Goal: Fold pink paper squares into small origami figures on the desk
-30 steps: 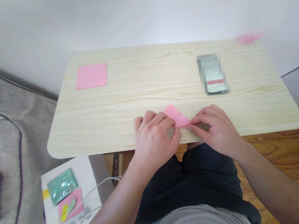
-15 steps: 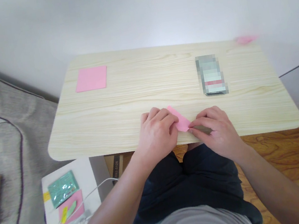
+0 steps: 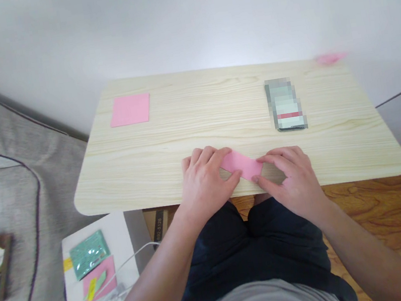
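A small pink piece of folded paper (image 3: 245,165) lies between my hands near the front edge of the table. My left hand (image 3: 206,177) grips its left end, thumb below and index finger above. At the right end, my right hand (image 3: 288,172) holds the paper's edges between thumb and index finger. The paper appears as a slanted strip, its right end lower than its left. Exact fold lines are too faint to make out. Beyond my right hand, a phone (image 3: 286,105) with a blurred-out screen rests on the table.
A square pink paper pad (image 3: 130,109) lies at the table's (image 3: 197,105) back left. Some pink paper (image 3: 330,58) sits at the back right corner. Lower left, a white stand (image 3: 117,228) bears a green packet (image 3: 90,253), pink paper and a white cable. A grey sofa (image 3: 2,210) stands left.
Both hands have shifted their grip on the pink paper; more of it shows now. My left thumb and index finger have spread apart along it. The view has moved slightly.
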`<act>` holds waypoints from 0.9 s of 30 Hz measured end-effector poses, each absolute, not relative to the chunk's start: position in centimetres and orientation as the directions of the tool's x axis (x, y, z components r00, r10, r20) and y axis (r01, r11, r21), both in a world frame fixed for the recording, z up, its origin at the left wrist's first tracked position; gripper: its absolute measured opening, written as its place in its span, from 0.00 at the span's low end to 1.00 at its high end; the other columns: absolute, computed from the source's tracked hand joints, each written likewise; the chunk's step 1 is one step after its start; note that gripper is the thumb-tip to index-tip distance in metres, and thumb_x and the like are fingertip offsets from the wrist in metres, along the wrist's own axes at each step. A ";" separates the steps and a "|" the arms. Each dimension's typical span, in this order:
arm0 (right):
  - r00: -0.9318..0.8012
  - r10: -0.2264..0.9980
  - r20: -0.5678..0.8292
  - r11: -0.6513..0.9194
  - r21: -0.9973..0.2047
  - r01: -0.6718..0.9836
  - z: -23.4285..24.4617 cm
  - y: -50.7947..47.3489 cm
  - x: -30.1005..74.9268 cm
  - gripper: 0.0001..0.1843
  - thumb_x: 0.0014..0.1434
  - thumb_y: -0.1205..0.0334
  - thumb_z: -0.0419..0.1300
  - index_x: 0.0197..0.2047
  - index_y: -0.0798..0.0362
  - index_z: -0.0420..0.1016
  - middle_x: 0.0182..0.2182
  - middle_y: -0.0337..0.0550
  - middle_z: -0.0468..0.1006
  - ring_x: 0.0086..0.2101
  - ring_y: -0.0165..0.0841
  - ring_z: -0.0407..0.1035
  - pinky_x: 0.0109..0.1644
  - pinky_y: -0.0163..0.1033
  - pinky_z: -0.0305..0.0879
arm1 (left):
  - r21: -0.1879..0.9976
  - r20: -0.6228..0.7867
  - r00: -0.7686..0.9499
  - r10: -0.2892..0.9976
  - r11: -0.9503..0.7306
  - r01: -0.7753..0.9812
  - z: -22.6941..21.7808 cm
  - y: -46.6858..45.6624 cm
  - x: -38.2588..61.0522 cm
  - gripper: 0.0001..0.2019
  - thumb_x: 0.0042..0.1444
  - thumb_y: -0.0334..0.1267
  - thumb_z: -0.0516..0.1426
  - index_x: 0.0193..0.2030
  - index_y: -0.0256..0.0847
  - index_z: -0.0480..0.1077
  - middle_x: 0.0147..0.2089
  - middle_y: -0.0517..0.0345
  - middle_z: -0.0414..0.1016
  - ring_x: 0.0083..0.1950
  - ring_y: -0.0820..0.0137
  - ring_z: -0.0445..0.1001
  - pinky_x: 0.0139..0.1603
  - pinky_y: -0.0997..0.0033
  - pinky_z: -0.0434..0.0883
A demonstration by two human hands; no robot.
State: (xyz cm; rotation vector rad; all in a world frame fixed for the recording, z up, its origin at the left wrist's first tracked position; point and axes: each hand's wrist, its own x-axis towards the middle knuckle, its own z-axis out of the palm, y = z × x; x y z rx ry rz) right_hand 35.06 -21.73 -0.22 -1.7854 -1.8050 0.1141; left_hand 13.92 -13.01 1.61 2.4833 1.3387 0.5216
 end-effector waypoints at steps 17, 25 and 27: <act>0.020 0.963 0.270 0.104 -0.438 0.893 0.5 -20.9 34.7 0.21 0.57 0.61 0.66 0.55 0.45 0.77 0.53 0.46 0.78 0.55 0.50 0.67 0.59 0.58 0.63 | 0.425 0.150 0.596 0.789 -0.595 0.682 2.3 -11.9 13.7 0.17 0.55 0.34 0.59 0.52 0.48 0.75 0.59 0.54 0.74 0.60 0.55 0.68 0.60 0.50 0.65; -0.017 0.953 0.303 0.156 -0.442 0.883 0.2 -21.1 34.9 0.20 0.60 0.62 0.65 0.56 0.44 0.76 0.54 0.46 0.78 0.55 0.49 0.67 0.60 0.59 0.61 | 0.434 0.133 0.608 0.783 -0.598 0.674 2.9 -12.0 13.2 0.21 0.55 0.34 0.59 0.56 0.48 0.74 0.59 0.53 0.74 0.61 0.53 0.68 0.60 0.49 0.66; -0.017 0.951 0.310 0.159 -0.438 0.885 0.0 -21.2 34.9 0.21 0.61 0.61 0.65 0.57 0.45 0.75 0.54 0.46 0.77 0.55 0.49 0.67 0.60 0.59 0.61 | 0.424 0.128 0.601 0.789 -0.591 0.686 3.0 -12.1 13.0 0.17 0.55 0.34 0.59 0.52 0.47 0.74 0.58 0.52 0.75 0.60 0.53 0.68 0.59 0.49 0.66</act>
